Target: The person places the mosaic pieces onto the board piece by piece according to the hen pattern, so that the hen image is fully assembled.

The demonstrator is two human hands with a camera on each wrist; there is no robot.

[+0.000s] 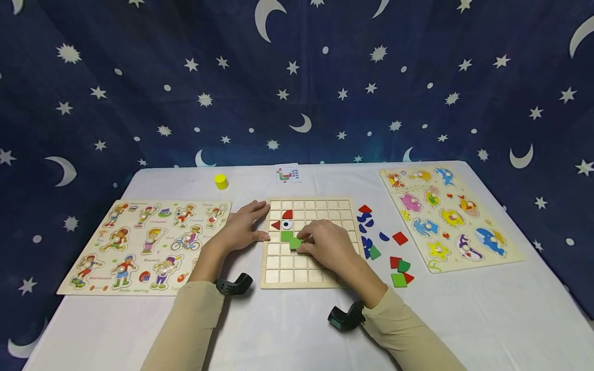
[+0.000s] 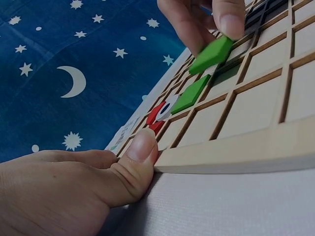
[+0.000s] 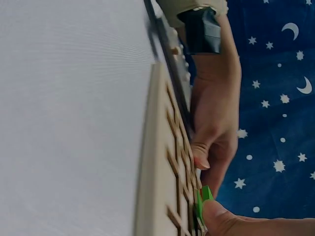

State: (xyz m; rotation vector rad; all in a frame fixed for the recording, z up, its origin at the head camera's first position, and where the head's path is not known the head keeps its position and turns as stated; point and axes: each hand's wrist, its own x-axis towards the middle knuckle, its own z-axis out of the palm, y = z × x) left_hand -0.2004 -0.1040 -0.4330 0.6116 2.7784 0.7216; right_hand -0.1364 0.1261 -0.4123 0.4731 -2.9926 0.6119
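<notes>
Between the right hand's [image 1: 327,243] pinching fingertips, one green tile [image 1: 295,242] tilts; left hand [image 1: 241,225] flat, steadying one board [image 1: 278,278].

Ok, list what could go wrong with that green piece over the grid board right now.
1. The green piece is tilted in the right hand, one edge raised; it may catch on a cell rim rather than drop flat.
2. It sits right beside the seated green square; lowering it could nudge that one.
3. Only the left hand steadies the grid board, at its edge; a hard press could slide it.
</notes>
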